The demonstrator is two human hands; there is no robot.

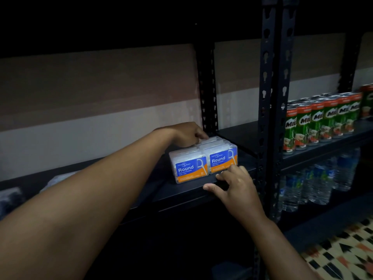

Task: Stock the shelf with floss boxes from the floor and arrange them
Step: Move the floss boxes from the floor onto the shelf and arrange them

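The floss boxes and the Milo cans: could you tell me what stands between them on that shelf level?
In the head view, the dark slotted uprights stand between the floss boxes and the Milo cans, with bare shelf board beside them.

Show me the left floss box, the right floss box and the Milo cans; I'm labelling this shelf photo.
left floss box (pixel 190 168), head view, on its blue front label.
right floss box (pixel 219 159), head view, on its blue front label.
Milo cans (pixel 317 123), head view, on one can's green side.

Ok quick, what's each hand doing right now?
Left hand: fingers curled on the back floss boxes, grip unclear.
Right hand: open, fingertips touching the front right floss box.
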